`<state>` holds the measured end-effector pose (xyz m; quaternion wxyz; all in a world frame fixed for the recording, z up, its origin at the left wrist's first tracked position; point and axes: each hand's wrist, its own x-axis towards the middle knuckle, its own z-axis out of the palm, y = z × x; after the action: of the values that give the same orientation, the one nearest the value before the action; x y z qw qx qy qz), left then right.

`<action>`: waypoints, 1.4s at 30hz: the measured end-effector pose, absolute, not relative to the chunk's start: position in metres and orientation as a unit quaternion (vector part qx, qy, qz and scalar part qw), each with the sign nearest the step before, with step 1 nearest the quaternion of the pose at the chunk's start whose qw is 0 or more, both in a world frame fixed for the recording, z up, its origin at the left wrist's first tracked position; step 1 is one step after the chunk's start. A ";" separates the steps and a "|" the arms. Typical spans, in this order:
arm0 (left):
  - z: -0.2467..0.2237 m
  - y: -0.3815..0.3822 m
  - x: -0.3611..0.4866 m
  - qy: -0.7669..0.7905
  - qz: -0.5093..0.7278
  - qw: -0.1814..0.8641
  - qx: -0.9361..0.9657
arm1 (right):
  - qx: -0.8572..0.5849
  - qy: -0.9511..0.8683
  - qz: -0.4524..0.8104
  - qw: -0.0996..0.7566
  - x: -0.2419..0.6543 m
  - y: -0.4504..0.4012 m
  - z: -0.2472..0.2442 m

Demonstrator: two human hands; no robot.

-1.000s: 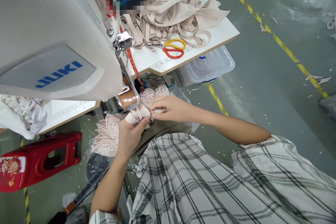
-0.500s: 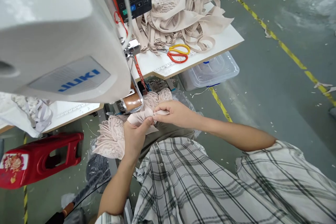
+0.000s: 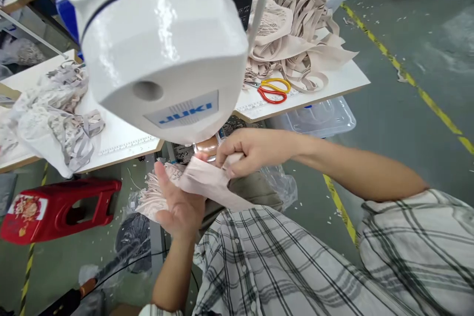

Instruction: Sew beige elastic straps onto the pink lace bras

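My right hand (image 3: pixel 255 150) pinches a pale pink fabric piece (image 3: pixel 211 182) in front of the sewing machine head (image 3: pixel 163 54). The fabric hangs across my lap and is partly blurred. My left hand (image 3: pixel 181 207) is open, palm up, thumb and fingers apart, at the left end of that fabric; some of its fingers are behind the cloth. Gathered pink lace (image 3: pixel 153 195) lies just beyond my left hand, partly covered by it. Behind my right hand shows the machine's brownish, shiny lower part (image 3: pixel 208 146), mostly hidden.
Yellow-and-red-handled scissors (image 3: pixel 273 90) lie on the white table (image 3: pixel 255 107) beside heaped beige straps (image 3: pixel 307 54). Grey and white lace pieces (image 3: pixel 55 113) cover the left table. A clear plastic box (image 3: pixel 322 116) is under the table edge. A red stool (image 3: pixel 62 210) stands at left.
My left hand has let go of the fabric and opened out. My right hand has moved slightly up and right, spreading the fabric wider. The view has shifted, showing more of the left table.
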<state>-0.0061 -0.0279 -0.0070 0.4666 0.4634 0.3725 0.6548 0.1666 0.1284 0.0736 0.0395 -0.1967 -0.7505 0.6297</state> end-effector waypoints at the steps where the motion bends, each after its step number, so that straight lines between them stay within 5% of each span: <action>1: -0.007 -0.023 -0.015 0.395 0.645 0.374 0.536 | -0.221 -0.793 0.566 0.041 0.162 0.133 0.076; 6: -0.019 0.003 -0.063 0.459 0.364 0.039 0.809 | -0.278 -0.886 0.369 0.039 0.147 0.145 0.078; 10: -0.035 0.018 -0.082 0.463 0.212 0.026 0.860 | -0.272 -0.890 0.364 0.045 0.147 0.145 0.075; 16: -0.038 0.031 -0.087 0.437 0.186 -0.067 0.878 | -0.270 -0.887 0.370 0.060 0.150 0.146 0.072; 25: -0.009 0.019 -0.054 0.529 0.211 -0.015 0.822 | -0.257 -0.883 0.237 0.314 0.167 0.129 0.018; 34: -0.004 0.016 -0.042 0.559 0.209 0.009 0.803 | -0.273 -0.870 0.268 0.312 0.165 0.130 0.019; 42: 0.007 0.006 -0.041 0.606 0.138 0.035 0.783 | -0.191 -0.889 0.118 0.399 0.173 0.118 -0.012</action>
<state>-0.0409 0.0062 0.0069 0.0349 0.7825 0.6061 0.1384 0.1730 0.1179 -0.0115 0.3987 -0.1909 -0.8891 0.1184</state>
